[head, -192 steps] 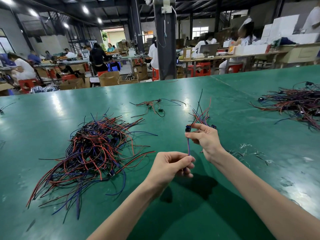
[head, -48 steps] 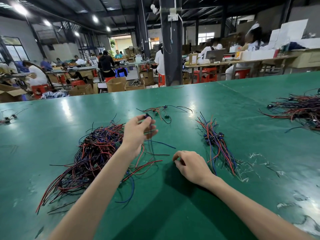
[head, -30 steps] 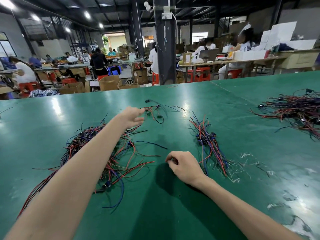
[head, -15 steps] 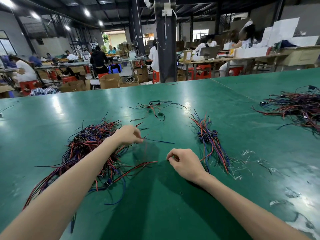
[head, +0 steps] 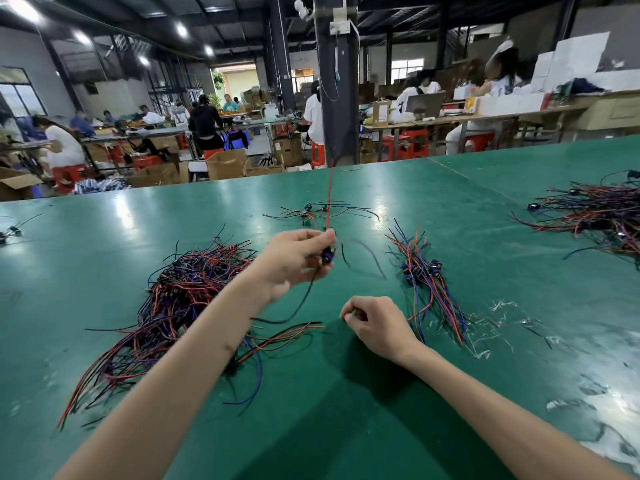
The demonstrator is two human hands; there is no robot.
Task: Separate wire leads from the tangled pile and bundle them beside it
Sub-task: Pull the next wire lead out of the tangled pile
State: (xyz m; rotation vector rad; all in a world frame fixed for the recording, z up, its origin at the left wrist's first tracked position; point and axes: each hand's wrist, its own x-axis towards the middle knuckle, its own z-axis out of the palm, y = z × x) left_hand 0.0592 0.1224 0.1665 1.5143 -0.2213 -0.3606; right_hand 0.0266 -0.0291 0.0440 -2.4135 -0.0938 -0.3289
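Hands: two, left hand (head: pixel 294 261) and right hand (head: pixel 377 327). Wire heaps: four, possibly five: tangled pile (head: pixel 180 299), bundle (head: pixel 426 282), small cluster (head: pixel 318 213), right heap (head: pixel 595 216), unclear left scrap (head: pixel 8 232). Lifted lead (head: pixel 327 255): one.

Desk: glossy green desk (head: pixel 346 427), lamp glare on its surface.
Pillar: dark column (head: pixel 337 98) beyond the desk's far edge.
Ceiling: dark beams, bright lamps (head: pixel 181 29).
Walls: grey, a window (head: pixel 20 95) at left, a lit doorway (head: pixel 239 81) far back.
Furniture: long workbenches (head: pixel 433 121) with seated people, red stools (head: pixel 412 143), cardboard boxes (head: pixel 227 164).
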